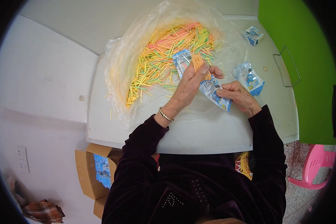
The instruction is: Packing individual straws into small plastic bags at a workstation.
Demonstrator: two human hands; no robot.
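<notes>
packets (212, 89) — three blue-and-white on the counter (198, 134): one in hand, one loose (250, 79) right of it, one small (254, 35) at the far edge. clear plastic bag (119, 71) spread open, holding a heap of yellow, orange and green sticks (164, 56). left hand (190, 84) — fingers closed round an orange stick bundle (199, 63) at the packet's mouth. right hand (237, 95) fingers pinch the packet's lower end.
</notes>
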